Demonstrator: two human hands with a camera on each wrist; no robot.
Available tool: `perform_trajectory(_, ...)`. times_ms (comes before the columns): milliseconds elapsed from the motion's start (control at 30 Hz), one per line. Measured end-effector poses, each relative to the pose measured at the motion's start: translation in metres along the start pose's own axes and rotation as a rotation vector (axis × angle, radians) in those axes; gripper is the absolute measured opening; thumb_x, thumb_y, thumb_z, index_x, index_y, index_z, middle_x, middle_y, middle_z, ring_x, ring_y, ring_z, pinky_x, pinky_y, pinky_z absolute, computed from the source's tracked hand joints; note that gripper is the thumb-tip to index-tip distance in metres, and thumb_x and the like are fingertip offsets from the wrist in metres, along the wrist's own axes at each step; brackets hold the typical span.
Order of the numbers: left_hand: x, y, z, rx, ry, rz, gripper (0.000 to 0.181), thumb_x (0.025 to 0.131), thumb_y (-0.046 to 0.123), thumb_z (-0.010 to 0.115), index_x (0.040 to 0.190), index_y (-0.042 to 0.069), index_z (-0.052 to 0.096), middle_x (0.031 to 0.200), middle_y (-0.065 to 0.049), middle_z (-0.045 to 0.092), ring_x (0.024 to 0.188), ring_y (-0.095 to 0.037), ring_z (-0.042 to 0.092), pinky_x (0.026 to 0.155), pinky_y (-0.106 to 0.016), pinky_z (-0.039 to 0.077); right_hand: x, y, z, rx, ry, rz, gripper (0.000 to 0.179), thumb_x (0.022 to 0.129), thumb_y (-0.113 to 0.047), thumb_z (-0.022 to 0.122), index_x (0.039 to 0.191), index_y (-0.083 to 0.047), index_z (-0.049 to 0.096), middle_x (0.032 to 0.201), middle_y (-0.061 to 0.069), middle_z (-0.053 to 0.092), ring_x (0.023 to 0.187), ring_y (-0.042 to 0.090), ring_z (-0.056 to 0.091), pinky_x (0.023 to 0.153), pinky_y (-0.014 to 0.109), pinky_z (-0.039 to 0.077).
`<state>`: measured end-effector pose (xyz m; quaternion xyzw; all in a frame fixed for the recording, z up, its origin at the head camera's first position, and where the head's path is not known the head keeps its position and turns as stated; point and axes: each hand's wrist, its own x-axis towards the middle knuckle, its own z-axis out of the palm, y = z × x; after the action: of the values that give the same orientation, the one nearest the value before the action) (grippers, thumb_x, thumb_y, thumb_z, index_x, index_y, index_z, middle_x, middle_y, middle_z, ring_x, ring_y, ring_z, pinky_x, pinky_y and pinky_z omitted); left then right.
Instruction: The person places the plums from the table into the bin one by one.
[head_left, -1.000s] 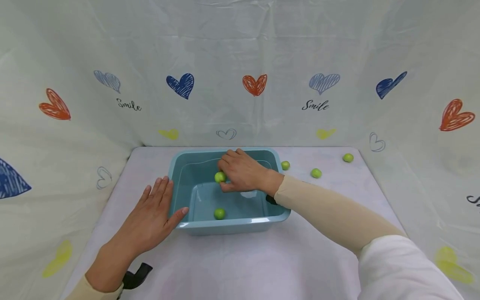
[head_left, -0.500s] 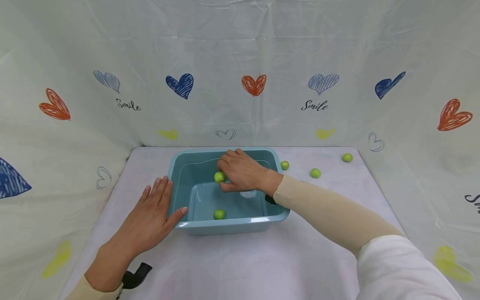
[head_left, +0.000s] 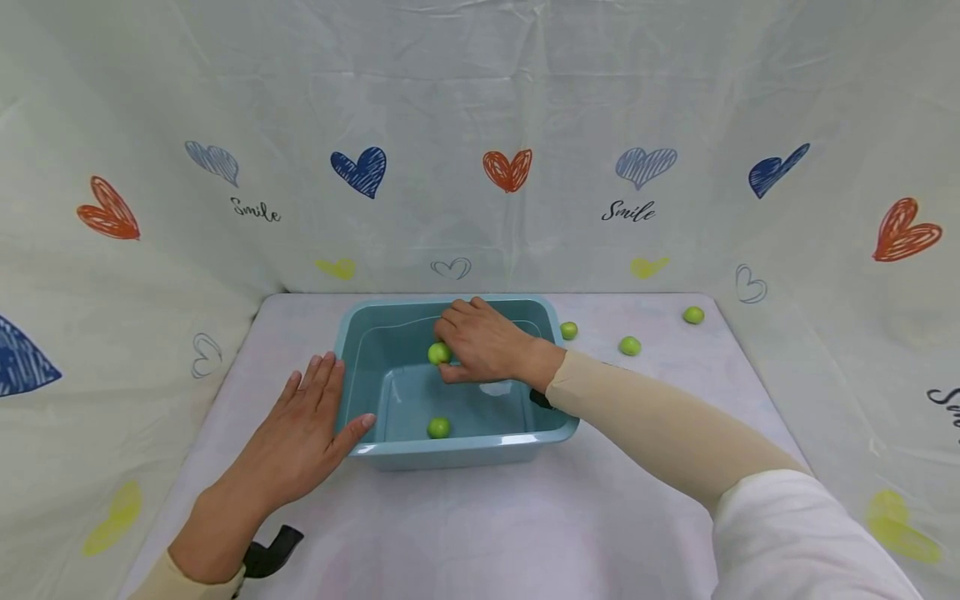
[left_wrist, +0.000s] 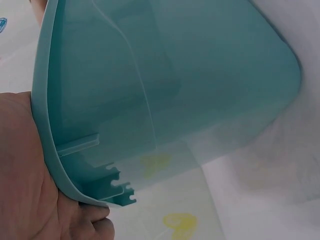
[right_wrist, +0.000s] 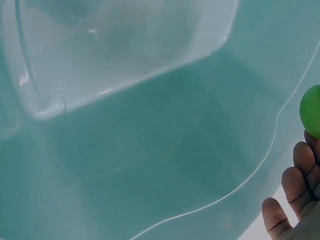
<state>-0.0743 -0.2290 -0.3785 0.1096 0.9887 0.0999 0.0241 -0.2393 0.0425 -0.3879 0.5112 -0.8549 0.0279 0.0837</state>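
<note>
With the right hand (head_left: 482,342), held a green ball (head_left: 439,353) between thumb and fingertips, inside the outline of the blue-green tub (head_left: 457,456), near the middle of its opening. Could not tell the exact height above the tub's floor. In the right wrist view, saw the ball only partly, cut off by the edge, touching the fingertips. Had a second green ball (head_left: 438,427) at the bottom of the tub, near the front wall. Rested the left hand (head_left: 300,440) against the tub's left rim, fingers straight, thumb spread apart from them by the front left corner. Outside the tub, on the white-covered table (head_left: 480,533), had a near ball (head_left: 569,331) just beside the right rim, a middle ball (head_left: 630,346) farther right, and an outer ball (head_left: 693,315) near the far right corner. Wore a white sleeve (head_left: 802,533) over a beige sleeve (head_left: 660,417) on the right arm. Faced a pale curtain (head_left: 450,100) printed with red, blue and yellow hearts.
</note>
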Motion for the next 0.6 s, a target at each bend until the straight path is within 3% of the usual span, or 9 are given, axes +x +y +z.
perform_trajectory(600, 0.0, 0.0005, -0.0004, -0.015, 0.004, 0.005, 0.094, 0.108, 0.06, 0.046, 0.163, -0.012, 0.02, 0.171, -0.032, 0.018, 0.16, -0.049, 0.016, 0.128, -0.067, 0.016, -0.0009, -0.0013, -0.0016, -0.001, -0.016, 0.002, 0.033, 0.097, -0.046, 0.065, 0.107, -0.014, 0.065, 0.101, 0.0, 0.064, 0.095, 0.02, 0.051, 0.083, 0.037, 0.04)
